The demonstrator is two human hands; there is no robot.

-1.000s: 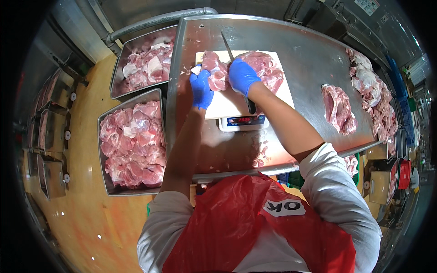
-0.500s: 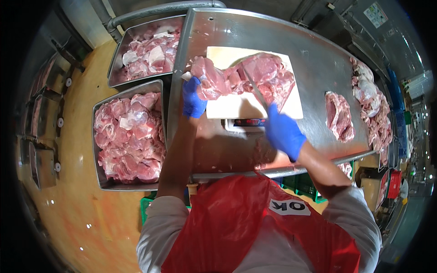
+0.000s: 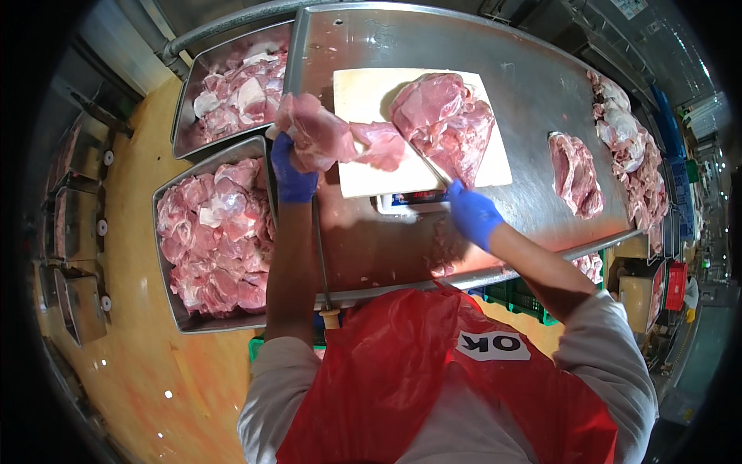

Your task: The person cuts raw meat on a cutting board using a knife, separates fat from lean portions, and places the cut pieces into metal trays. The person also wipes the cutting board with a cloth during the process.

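Note:
My blue-gloved left hand [image 3: 294, 176] grips a pink piece of raw meat [image 3: 315, 138] at its left end, lifted over the cutting board's left edge. Its thinner tail stretches right across the white cutting board [image 3: 363, 182], close to the knife. Closed round a knife handle is my right hand, also blue-gloved [image 3: 473, 215]. The knife blade [image 3: 427, 164] points up and left, along the lower left side of a larger chunk of meat [image 3: 444, 116] on the board. Whether a thread still joins both pieces I cannot tell.
Two steel tubs [image 3: 272, 203] [image 3: 178, 127] heaped with meat stand left of the steel table [image 3: 355, 255]. A flat meat piece [image 3: 573, 174] and a meat pile [image 3: 630, 155] lie at right. Below the board is a scale [image 3: 386, 204]; a thin rod [image 3: 320, 255] hangs nearby.
My left hand has moved left, drawing its piece away from the chunk on the board. The knife has shifted slightly down and left, and the view has moved a little.

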